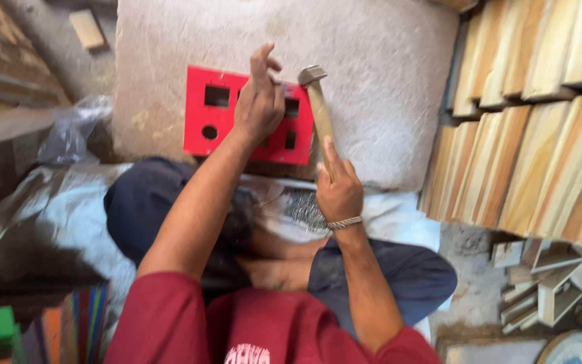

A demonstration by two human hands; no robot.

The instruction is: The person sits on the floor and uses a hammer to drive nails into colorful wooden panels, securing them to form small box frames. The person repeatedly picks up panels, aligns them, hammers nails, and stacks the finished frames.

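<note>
Flat red rectangular panel with square and round cut-outs (pixel 213 114) lies on the grey stone slab (pixel 372 81). I see the left hand (pixel 259 101) over its right part, fingers pinched together; what they pinch is too small to tell. Right hand (pixel 338 192) is clenched on the wooden-handled hammer (pixel 318 108), head raised just beside the left hand. I judge a nailing step; the strike needs the left fingers clear. Stacked wood strips (pixel 540 135) sit right.
</note>
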